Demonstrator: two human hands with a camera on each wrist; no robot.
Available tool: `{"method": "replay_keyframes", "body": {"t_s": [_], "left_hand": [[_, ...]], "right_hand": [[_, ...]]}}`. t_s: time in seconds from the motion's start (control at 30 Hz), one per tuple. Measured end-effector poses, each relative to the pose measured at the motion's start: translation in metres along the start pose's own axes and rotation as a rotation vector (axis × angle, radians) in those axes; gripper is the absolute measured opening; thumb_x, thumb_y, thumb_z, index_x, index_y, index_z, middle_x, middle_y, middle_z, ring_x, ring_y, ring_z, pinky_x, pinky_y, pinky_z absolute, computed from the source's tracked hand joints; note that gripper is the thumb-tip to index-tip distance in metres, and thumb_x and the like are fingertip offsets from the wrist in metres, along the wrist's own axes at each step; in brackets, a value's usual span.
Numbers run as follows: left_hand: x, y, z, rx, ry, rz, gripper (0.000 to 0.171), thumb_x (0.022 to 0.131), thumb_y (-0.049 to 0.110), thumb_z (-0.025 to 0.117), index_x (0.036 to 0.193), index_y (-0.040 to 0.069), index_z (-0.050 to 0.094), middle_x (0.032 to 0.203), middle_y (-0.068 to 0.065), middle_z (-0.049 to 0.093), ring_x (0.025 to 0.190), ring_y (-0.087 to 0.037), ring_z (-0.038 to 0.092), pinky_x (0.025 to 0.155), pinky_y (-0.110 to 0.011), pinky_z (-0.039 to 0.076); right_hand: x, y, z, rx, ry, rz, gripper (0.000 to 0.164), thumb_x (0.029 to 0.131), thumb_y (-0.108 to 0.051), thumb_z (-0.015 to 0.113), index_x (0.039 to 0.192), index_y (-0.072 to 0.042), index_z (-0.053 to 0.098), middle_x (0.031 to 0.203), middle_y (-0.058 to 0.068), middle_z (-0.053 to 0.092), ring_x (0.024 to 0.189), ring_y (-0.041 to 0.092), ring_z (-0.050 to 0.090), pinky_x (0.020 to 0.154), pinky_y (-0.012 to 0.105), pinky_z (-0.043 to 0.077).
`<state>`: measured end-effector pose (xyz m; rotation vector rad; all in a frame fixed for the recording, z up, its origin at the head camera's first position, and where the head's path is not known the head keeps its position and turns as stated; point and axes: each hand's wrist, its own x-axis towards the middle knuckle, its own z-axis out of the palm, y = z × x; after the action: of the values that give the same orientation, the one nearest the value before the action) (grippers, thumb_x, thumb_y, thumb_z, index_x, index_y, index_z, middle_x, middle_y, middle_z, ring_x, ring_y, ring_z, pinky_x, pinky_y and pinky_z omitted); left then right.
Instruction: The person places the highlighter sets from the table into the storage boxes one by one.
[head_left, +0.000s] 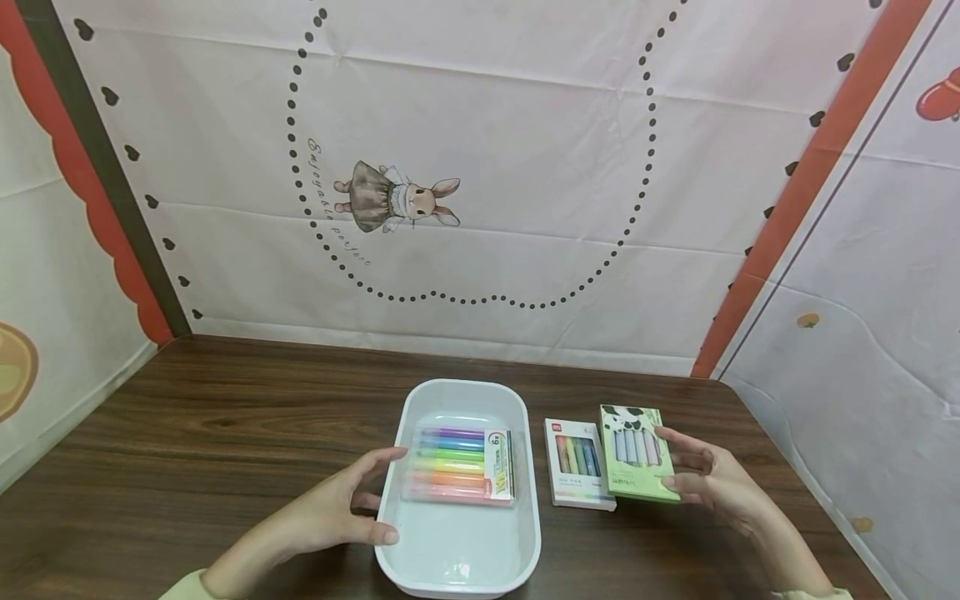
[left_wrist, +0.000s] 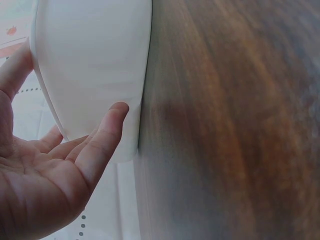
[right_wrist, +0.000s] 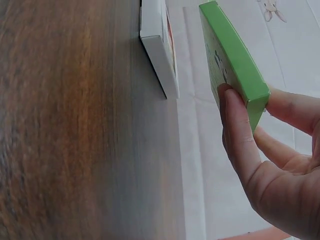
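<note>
In the head view my left hand (head_left: 330,508) grips the left side of a white plastic bin (head_left: 457,562), thumb and a finger over the rim. The left wrist view shows my other fingers against its outer wall (left_wrist: 95,60). Inside the bin lies a clear pack of rainbow-coloured highlighters (head_left: 453,467). My right hand (head_left: 712,483) holds a green panda-print box (head_left: 637,483) by its right edge, with pale pastel sticks in its window. In the right wrist view this green box (right_wrist: 237,55) is raised off the table, pinched between thumb and fingers.
A white box with coloured sticks in its window (head_left: 581,496) lies on the dark wooden table (head_left: 247,400), between the bin and the green box. Printed white cloth (head_left: 525,167) hangs behind the table, with more cloth at both sides.
</note>
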<state>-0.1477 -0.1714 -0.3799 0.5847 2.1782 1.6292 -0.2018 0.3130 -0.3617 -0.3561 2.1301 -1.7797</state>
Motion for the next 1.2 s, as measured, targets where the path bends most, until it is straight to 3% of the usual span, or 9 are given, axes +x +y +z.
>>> {"method": "replay_keyframes", "body": {"t_s": [0.2,0.73,1.2], "left_hand": [[0.000,0.001,0.001,-0.003,-0.006,0.012,0.087,0.075,0.016,0.075,0.141,0.004,0.021,0.140,-0.038,0.016,0.102,-0.035,0.056,0.072,-0.032,0.050],[0.000,0.001,0.001,-0.004,-0.003,0.010,0.087,0.075,0.016,0.075,0.142,0.005,0.021,0.140,-0.038,0.016,0.102,-0.033,0.057,0.072,-0.032,0.050],[-0.001,0.001,0.001,0.008,0.002,0.016,0.087,0.074,0.017,0.075,0.141,0.005,0.021,0.140,-0.038,0.016,0.102,-0.034,0.057,0.072,-0.031,0.050]], "right_hand": [[0.001,0.002,0.002,0.011,-0.011,-0.033,0.056,0.084,0.002,0.057,0.120,-0.041,0.052,0.104,0.003,0.060,0.083,0.014,0.063,0.069,0.032,0.052],[0.003,-0.007,0.009,0.037,-0.003,-0.025,0.055,0.084,0.002,0.058,0.119,-0.041,0.053,0.103,0.002,0.060,0.082,0.013,0.063,0.069,0.030,0.052],[0.010,-0.017,0.021,0.003,0.018,-0.032,0.057,0.082,0.000,0.061,0.128,-0.031,0.050,0.103,0.005,0.059,0.084,0.014,0.063,0.071,0.031,0.052]]}}
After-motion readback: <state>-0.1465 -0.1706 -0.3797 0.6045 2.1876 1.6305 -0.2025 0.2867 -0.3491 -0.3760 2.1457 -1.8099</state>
